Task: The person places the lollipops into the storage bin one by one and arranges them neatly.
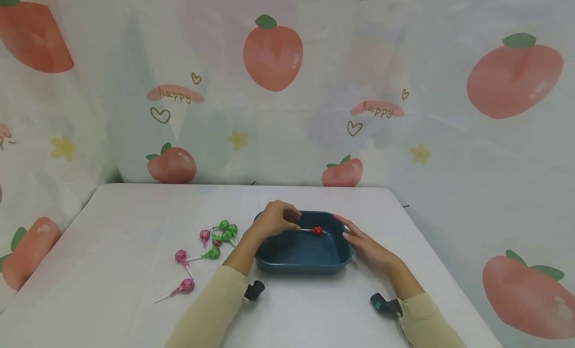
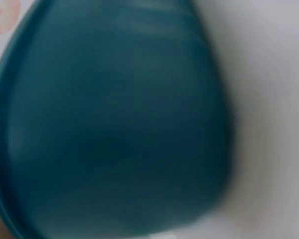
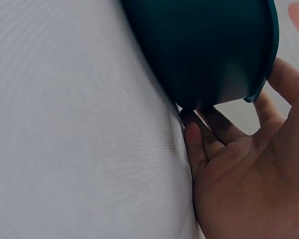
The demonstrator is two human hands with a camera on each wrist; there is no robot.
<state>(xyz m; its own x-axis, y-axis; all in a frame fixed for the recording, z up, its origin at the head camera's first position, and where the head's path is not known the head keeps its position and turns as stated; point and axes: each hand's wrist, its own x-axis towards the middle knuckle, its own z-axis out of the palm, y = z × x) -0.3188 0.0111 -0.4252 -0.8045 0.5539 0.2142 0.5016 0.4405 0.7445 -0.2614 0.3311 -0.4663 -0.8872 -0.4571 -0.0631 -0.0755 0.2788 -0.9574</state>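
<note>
My left hand (image 1: 277,219) reaches over the left part of a dark blue rectangular dish (image 1: 296,269). Its thumb and fingers pinch the white stick of a red lollipop (image 1: 317,230), whose wrapped head points right, over the inside of the dish. At the dish's right end, my right hand (image 1: 370,246) rests with its fingers extended against the wall and rim. The right wrist view shows that hand (image 3: 254,164) low beside the dish (image 3: 204,50), some fingertips touching the outer wall. Only the dish's outer side (image 2: 114,114) fills the blurred left wrist view.
Left of the dish lie several green-wrapped lollipops (image 1: 212,252) in a loose cluster. Pink lollipops (image 1: 186,285) lie closer to the front, sticks pointing various ways. A white cloth covers the table (image 1: 112,238). Behind it hangs a fruit-printed curtain (image 1: 287,118).
</note>
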